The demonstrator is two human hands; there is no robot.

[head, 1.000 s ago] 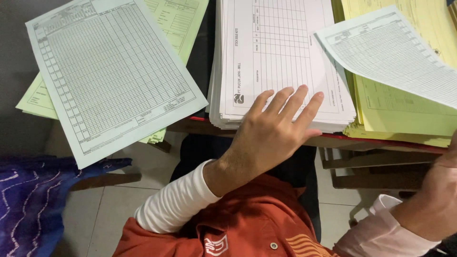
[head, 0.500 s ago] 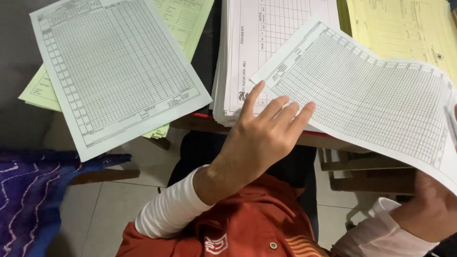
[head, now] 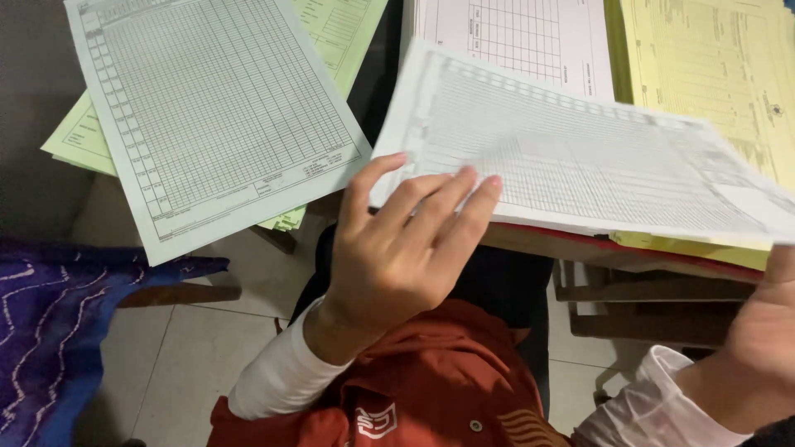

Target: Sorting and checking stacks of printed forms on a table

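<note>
The loose sheet [head: 580,157] has been swung further left since the earlier frame and now covers most of the white stack [head: 513,33] at upper centre. It is pinched at its right edge by the right hand [head: 758,348], lower right. The left hand [head: 406,248], centre, is spread open, fingertips just meeting the sheet's near corner, nothing gripped. One sheet lies done on the green pile [head: 219,116], upper left. Judged mid-transfer: sheet lifted, not yet laid down. Yellow stack [head: 712,66] sits upper right.

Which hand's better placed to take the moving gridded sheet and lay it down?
Probably left. The left hand has open fingers at the gridded sheet's near corner; the right hand only grips its far edge.
</note>
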